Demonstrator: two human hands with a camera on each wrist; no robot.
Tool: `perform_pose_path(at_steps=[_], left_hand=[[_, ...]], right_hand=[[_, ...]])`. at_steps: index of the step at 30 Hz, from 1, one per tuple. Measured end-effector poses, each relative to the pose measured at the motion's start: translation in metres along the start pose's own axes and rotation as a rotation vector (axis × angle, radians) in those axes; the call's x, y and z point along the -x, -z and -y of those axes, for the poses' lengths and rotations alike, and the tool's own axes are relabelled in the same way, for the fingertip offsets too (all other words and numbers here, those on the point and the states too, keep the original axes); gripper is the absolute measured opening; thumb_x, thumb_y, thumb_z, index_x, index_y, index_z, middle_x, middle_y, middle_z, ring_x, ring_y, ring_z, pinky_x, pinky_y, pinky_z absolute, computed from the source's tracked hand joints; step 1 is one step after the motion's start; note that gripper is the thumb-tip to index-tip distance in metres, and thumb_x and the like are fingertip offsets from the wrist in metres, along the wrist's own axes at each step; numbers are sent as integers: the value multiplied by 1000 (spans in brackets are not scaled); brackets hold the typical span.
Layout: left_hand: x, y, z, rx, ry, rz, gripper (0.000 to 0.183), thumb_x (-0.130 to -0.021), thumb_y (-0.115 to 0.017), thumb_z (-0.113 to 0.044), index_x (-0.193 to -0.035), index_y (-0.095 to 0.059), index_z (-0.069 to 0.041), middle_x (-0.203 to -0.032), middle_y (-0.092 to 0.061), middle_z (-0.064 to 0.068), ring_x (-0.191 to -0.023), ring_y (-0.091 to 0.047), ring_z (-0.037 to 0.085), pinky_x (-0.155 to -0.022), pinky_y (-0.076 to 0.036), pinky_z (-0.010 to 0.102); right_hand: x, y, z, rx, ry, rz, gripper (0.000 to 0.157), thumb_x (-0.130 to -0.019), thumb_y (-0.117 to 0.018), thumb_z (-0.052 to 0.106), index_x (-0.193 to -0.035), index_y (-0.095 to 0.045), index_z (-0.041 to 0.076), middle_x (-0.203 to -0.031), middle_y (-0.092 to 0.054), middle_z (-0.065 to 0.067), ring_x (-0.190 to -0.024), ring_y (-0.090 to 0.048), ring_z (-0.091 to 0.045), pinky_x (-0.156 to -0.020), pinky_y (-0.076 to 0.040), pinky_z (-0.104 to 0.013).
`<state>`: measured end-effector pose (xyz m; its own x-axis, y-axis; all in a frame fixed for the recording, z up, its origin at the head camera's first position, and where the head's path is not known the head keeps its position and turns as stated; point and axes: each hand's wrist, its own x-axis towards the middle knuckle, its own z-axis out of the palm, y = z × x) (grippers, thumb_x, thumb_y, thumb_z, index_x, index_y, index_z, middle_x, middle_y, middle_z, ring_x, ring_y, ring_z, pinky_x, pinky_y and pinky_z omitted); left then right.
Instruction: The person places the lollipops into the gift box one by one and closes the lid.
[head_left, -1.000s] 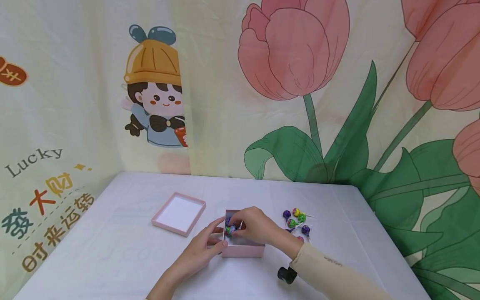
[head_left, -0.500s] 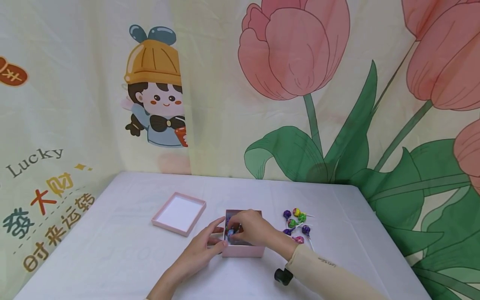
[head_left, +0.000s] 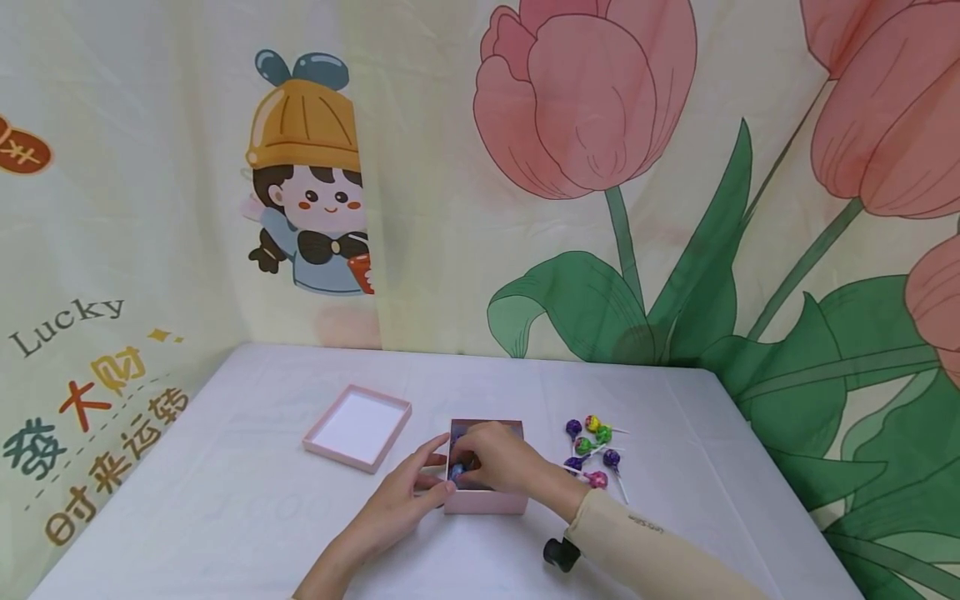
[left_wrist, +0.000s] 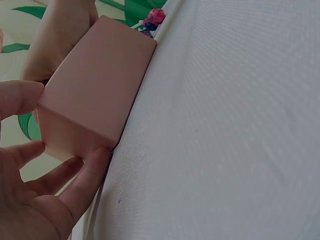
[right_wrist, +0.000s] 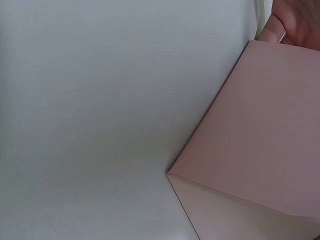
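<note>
An uncovered pink box (head_left: 487, 502) stands on the white table. My left hand (head_left: 408, 492) touches its left side with loosely extended fingers, the thumb at the near corner; the left wrist view shows the fingertips against the box wall (left_wrist: 92, 80). My right hand (head_left: 501, 454) reaches down inside, its curled fingers at a blue-wrapped lollipop (head_left: 457, 472) by the left wall. The fingertips are partly hidden, as is much of the box's inside. In the right wrist view the box's outer wall (right_wrist: 260, 130) covers the right hand's fingers.
The box's pink-edged lid (head_left: 358, 429) lies upside down at the back left. To the right of the box several lollipops (head_left: 611, 460) lie loose, purple, green, yellow and pink. A black wrist camera (head_left: 561, 554) hangs under the right sleeve (head_left: 645, 542).
My right hand has shifted slightly left and lower inside the box, and the blue-wrapped lollipop at its fingers has moved toward the near left corner. The left hand has stayed in place.
</note>
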<state>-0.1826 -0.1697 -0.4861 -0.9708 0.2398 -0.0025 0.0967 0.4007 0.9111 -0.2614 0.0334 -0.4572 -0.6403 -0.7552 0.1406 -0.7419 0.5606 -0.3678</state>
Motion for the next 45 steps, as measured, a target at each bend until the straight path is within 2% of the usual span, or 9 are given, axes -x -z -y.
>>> perform_pose_path(at_steps=[8, 17, 24, 30, 37, 45], left_hand=[[0, 0, 1, 1, -9, 0, 70, -103, -70, -33, -165, -38, -25, -150, -57, 15, -119, -68, 24, -89, -55, 38], [0, -1, 0, 5, -7, 3, 71, -103, -70, -31, -165, -37, -25, -150, -57, 16, -120, -68, 25, -90, -56, 40], [-1, -2, -1, 8, 8, -6, 71, -103, -70, -30, -165, -37, -25, -150, -58, 16, -118, -68, 24, -94, -57, 44], [-1, -2, -1, 0, 32, -17, 71, -103, -71, -31, -165, -38, -26, -149, -58, 13, -118, -68, 23, -96, -56, 46], [-1, -3, -2, 0, 39, -20, 71, -102, -72, -30, -165, -39, -26, -149, -59, 12, -117, -67, 22, -95, -55, 42], [-2, -3, 1, 6, 35, -14, 71, -102, -72, -31, -165, -39, -26, -149, -58, 14, -118, -67, 23, -96, -56, 47]], right_hand=[[-2, -1, -1, -26, 1, 7, 16, -89, -88, 15, -103, -82, 12, -92, -78, 4, -77, -66, 1, -71, -51, -6], [3, 6, -4, -58, -27, 33, 21, -89, -88, 15, -109, -83, 14, -100, -78, 7, -82, -67, 2, -76, -54, -9], [17, 30, -14, -112, -72, 17, 24, -92, -85, 15, -115, -81, 12, -106, -79, 1, -88, -67, -6, -78, -57, -16], [32, 52, -26, -113, -94, -49, 29, -91, -86, 16, -119, -80, 9, -110, -78, -4, -95, -70, -17, -80, -59, -21], [51, 78, -44, -72, -113, -138, 30, -90, -87, 15, -118, -79, 11, -111, -77, -2, -96, -71, -22, -82, -64, -33], [73, 95, -76, 1, -224, -184, 34, -90, -87, 16, -122, -77, 14, -117, -75, 1, -100, -70, -23, -82, -61, -30]])
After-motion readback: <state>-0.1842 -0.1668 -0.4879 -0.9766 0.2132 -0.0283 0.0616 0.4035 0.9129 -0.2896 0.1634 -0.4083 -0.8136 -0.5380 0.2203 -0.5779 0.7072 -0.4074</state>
